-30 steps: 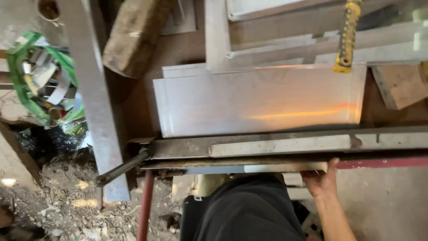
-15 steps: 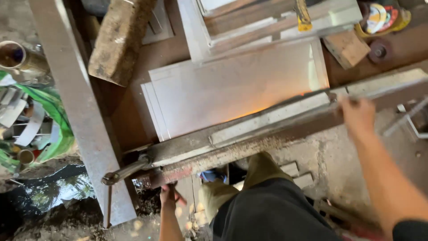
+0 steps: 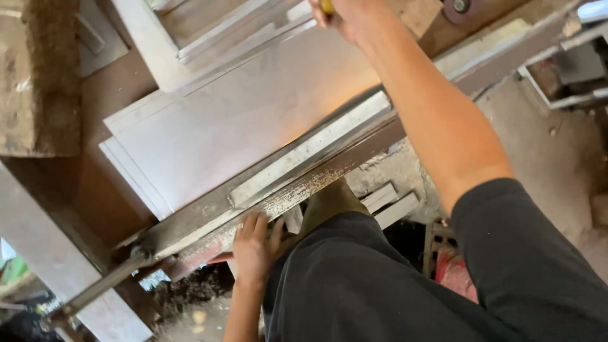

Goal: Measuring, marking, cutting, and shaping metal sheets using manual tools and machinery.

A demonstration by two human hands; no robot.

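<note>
Sheets of flat grey metal (image 3: 247,126) lie stacked on the brown bench (image 3: 101,183), their near edge tucked under the long steel clamping bar (image 3: 310,152) of the bending machine. No bend shows in them yet, so the folding seems not done. The left hand (image 3: 255,246) rests with its fingers open against the rusty lower beam (image 3: 278,199). The right hand (image 3: 347,18) is closed around a small yellow object (image 3: 327,6), mostly hidden.

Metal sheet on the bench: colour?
Pale silver-grey metal sheet, with a faint orange glow near its right end. Head view.
</note>
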